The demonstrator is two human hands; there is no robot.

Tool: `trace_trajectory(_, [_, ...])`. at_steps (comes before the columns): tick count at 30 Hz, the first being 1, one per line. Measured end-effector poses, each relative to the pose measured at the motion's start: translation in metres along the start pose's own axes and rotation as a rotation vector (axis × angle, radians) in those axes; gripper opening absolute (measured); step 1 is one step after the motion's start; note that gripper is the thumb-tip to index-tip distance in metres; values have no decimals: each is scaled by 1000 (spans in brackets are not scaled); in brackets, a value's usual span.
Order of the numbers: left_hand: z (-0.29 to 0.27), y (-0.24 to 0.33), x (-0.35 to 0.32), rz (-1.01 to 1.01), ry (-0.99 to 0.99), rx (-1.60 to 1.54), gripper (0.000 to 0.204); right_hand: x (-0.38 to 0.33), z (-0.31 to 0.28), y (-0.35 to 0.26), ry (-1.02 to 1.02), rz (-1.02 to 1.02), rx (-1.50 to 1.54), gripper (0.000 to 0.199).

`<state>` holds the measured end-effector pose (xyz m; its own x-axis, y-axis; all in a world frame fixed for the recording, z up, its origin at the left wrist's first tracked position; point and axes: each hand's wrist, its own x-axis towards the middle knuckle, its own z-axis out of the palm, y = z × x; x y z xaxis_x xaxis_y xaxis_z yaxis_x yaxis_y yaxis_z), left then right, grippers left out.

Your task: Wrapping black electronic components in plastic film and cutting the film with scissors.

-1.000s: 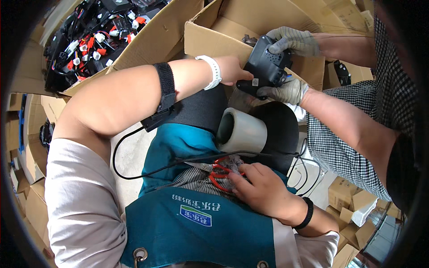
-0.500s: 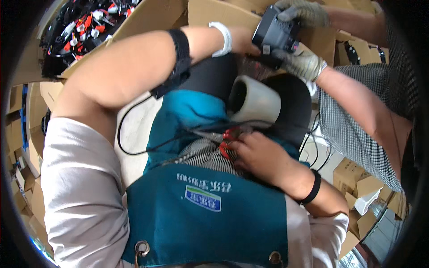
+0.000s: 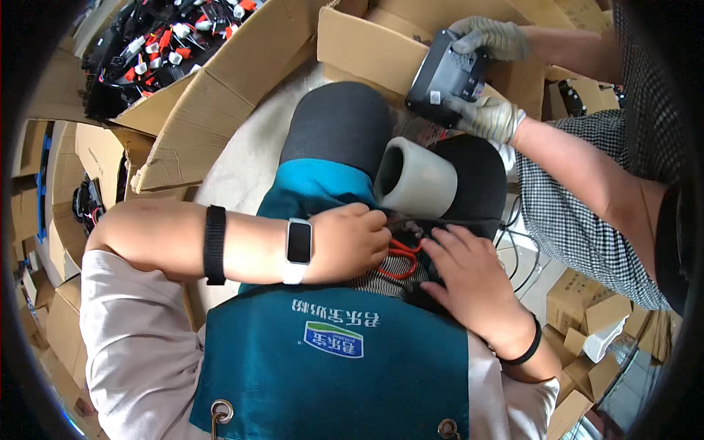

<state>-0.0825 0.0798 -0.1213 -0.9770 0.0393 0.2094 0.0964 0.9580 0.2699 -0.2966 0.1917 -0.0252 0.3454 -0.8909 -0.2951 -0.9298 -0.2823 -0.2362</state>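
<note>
Beyond the right fingers, to their right, a co-worker in checked clothing. Past the left fingers, far forward and to the left, a large cardboard box heaped with dark parts, wires, red and white plugs. Nearer the body than both sets of fingers, a teal apron. Well ahead of the fingers, a second cardboard box. In front of it, forward of the right fingers and well apart from them, the co-worker's gloved hands hold a black device, one glove at each end. Just ahead of the fingers, between the knees, a whitish roll lies on its side, open end turned left. Left hand palm down on the lap, fingers curled close together; tips hidden, so cannot tell whether they grip anything. Right hand laid on the lap, fingers loosely bent and spread, thumb well apart, nothing seen in its grasp. Between the two sets of fingers, scissors: red handles beside the right fingertips, contact unclear; blades out of sight. Behind the left fingers, a pale watch with dark face; behind the right, a thin black wristband.
</note>
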Motion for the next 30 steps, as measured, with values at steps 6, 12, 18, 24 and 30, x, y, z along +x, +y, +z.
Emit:
trace_trajectory(6, [5,2,15,-37,122,-22,13,5,1,-11,162,-140,13,34])
trace_trajectory(12, [-60,10,21,-8,-110,-226,10,15,-2,-20,124,-220,179,17])
trace_trajectory(18, [-81,47,25,-133,-178,-183,18,20,-28,-17,-320,-128,596,19])
trace_trajectory(24, [-117,14,39,-130,50,-524,22,2,-69,1,-461,161,874,26])
trace_trajectory(30, [-46,-140,64,-735,41,-589,47,-50,-89,72,-20,349,564,35])
